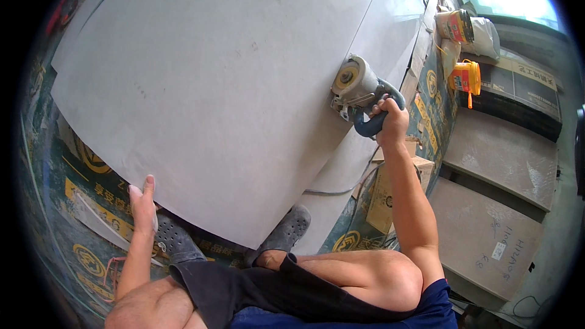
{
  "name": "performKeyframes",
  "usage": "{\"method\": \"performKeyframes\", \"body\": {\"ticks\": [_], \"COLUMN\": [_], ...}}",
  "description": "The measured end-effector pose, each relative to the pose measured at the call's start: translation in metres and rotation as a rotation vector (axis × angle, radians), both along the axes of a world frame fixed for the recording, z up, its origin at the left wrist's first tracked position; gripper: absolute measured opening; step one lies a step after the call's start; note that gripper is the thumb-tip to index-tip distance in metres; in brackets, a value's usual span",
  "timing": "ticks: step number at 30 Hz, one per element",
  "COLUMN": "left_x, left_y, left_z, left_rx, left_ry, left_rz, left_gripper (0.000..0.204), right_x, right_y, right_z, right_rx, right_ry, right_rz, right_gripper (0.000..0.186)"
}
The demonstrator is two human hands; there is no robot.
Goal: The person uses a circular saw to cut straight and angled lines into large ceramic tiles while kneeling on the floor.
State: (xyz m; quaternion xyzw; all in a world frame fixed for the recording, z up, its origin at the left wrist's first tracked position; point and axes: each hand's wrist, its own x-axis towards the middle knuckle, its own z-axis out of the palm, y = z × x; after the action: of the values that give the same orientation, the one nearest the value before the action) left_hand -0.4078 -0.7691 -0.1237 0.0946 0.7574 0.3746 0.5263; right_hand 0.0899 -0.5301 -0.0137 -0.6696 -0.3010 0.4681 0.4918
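A large pale grey slab [207, 79] fills the middle, with a straight seam toward its right. My right hand [391, 114] grips the dark handle of a power tile cutter [352, 82], silver with a yellow-centred disc, sitting on the slab along that seam. My left hand [143, 207] is at the slab's lower left edge, thumb and fingers apart, fingertips near or touching it; whether they press on it I cannot tell. My feet in grey perforated clogs [283, 228] are at the near edge, and a cable [329, 192] runs below the cutter.
Printed green floor covering [91, 250] surrounds the slab, with a cardboard piece [384, 192] at right. Boxed slabs [487, 231] form step-like levels on the right. An orange bucket [464, 76], another bucket [454, 27] and a white sack [484, 39] stand upper right, below a glass pane [506, 0].
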Motion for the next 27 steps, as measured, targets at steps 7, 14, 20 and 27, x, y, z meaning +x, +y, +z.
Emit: {"method": "performKeyframes", "body": {"ticks": [7,14,20,27], "left_x": [0.001,0.008,0.003,0.002], "left_y": [-0.002,0.005,0.001,-0.001], "left_z": [-0.002,0.009,0.003,-0.001], "left_rx": [0.052,0.041,0.053,0.097], "left_ry": [0.028,0.025,0.025,0.008], "left_rz": [-0.012,0.008,0.011,0.012], "left_gripper": [0.056,0.047,0.044,0.045], "right_x": [-0.005,-0.003,-0.001,-0.004], "right_y": [-0.004,-0.009,-0.014,-0.019], "right_z": [0.002,0.001,0.001,0.002], "right_rx": [0.027,0.044,0.046,0.043], "right_ry": [-0.043,-0.036,-0.028,-0.019], "right_rz": [-0.013,-0.007,0.024,0.010], "right_gripper": [0.002,0.002,0.001,0.001]}}
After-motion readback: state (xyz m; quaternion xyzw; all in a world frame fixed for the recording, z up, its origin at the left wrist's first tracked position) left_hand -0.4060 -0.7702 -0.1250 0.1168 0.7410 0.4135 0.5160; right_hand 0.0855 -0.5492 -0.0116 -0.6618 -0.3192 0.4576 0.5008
